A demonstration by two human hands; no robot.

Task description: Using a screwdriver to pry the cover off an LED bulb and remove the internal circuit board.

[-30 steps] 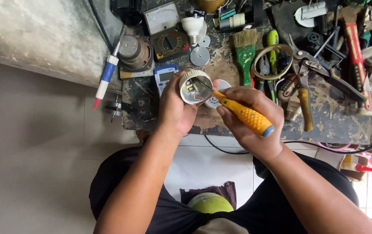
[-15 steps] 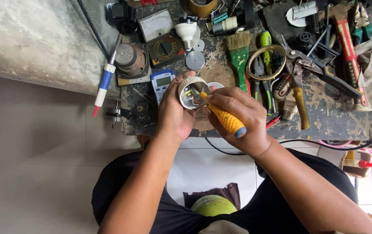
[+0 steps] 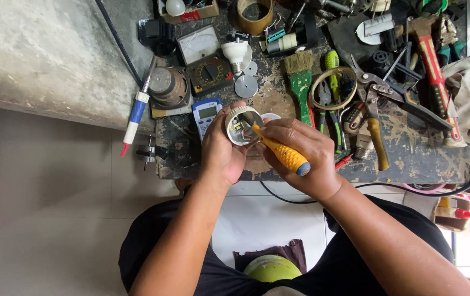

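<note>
From the head view, the left hand point(image 3: 219, 151) grips a round white open bulb housing point(image 3: 241, 126) above the cluttered workbench's point(image 3: 410, 161) front edge. The right hand point(image 3: 301, 156) clasps a yellow-handled screwdriver point(image 3: 281, 153), tip inside the housing. A green brush point(image 3: 301, 87) and a blue calculator point(image 3: 205, 114) lie just beside them, leaving little room.

Bare forearms, no sleeves reaching the wrists, left hand point(image 3: 219, 151) and right hand point(image 3: 301, 159) ungloved — dark clothing on lap

Yellow screwdriver handle point(image 3: 282, 154) with blue end; green-handled brush point(image 3: 301, 86); red hammer handle point(image 3: 435, 77); white bulb housing point(image 3: 242, 125).
</note>
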